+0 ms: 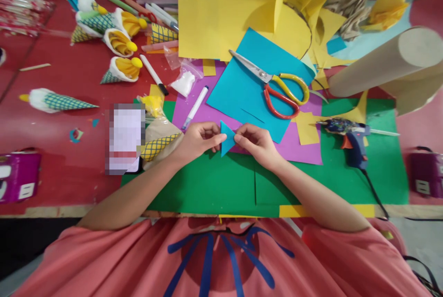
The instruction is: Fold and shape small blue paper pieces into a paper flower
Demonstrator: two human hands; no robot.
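Observation:
A small blue paper triangle [226, 143] is held upright between my two hands, over the purple and green sheets. My left hand [204, 139] pinches its left edge between thumb and forefinger. On the other side, my right hand [255, 142] has its thumb and fingertips closed on the triangle's right corner. Just beyond the hands lies a larger blue sheet [235, 84], with scissors [265, 76] resting on it, their handles red and yellow. A capped marker [195, 107] lies beyond my left hand.
A glue gun [353, 137] with its cord rests at right, near a cardboard tube [384, 63]. At left are a phone [124, 137] and several fabric-wrapped cones [65, 100]. Yellow card [221, 15] covers the back. A small bag of white bits [186, 80] sits mid-left.

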